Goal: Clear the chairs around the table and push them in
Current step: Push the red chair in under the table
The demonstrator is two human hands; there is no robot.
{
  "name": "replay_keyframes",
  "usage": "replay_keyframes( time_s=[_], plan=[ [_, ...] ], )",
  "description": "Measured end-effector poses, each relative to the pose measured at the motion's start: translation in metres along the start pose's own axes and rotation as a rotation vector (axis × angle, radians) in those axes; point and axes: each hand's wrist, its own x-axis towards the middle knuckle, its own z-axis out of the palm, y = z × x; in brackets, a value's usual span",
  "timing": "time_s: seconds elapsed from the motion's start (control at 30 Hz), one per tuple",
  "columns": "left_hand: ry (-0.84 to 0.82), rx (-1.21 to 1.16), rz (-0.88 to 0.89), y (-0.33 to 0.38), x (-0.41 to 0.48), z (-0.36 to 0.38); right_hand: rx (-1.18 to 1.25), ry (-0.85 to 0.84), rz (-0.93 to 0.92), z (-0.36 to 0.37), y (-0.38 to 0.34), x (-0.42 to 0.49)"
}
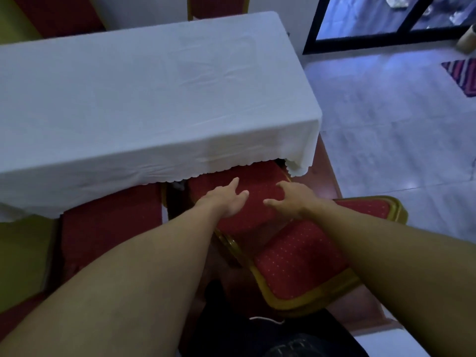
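A red padded chair with a gold frame [298, 261] stands at the near right corner of the table, its backrest toward me and turned at an angle. Its red seat [247, 222] reaches under the hanging edge of the white tablecloth [154, 99]. Both of my arms stretch out over the seat. My left hand [226, 199] hovers there with fingers spread and nothing in it. My right hand [291, 199] is beside it, fingers curled loosely and apart, also holding nothing. I cannot tell whether either hand touches the seat.
A second red chair [108, 228] sits to the left, tucked under the cloth. More red and gold chairs [219, 6] stand at the far side. Grey tiled floor [386, 124] lies to the right, with a striped mat [463, 76] and a dark-framed glass door [386, 19].
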Motion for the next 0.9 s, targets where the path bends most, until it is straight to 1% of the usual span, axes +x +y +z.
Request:
replay_keyframes(
  time_s=[0.23,0.33,0.4,0.5,0.6,0.77,0.9],
  plan=[
    [-0.1,-0.043,-0.111,0.072,0.014,0.053,-0.128,-0.125,-0.047,-0.031,0.078,0.022],
    [-0.157,-0.006,-0.152,0.097,0.014,0.079,-0.205,-0.164,-0.068,-0.043,0.112,0.03],
    [-0.206,0.017,-0.201,0.106,0.014,0.095,-0.268,-0.187,-0.05,-0.048,0.133,0.037],
    [-0.317,0.027,-0.271,0.107,0.014,0.122,-0.348,-0.25,-0.01,-0.047,0.158,0.046],
    [-0.425,-0.012,-0.349,0.103,0.01,0.148,-0.409,-0.315,0.018,-0.041,0.171,0.055],
    [-0.49,-0.202,-0.482,0.1,0.0,0.159,-0.449,-0.409,0.094,-0.031,0.172,0.071],
    [-0.486,-0.25,-0.528,0.093,-0.008,0.159,-0.464,-0.417,0.124,-0.026,0.176,0.075]
  ],
)
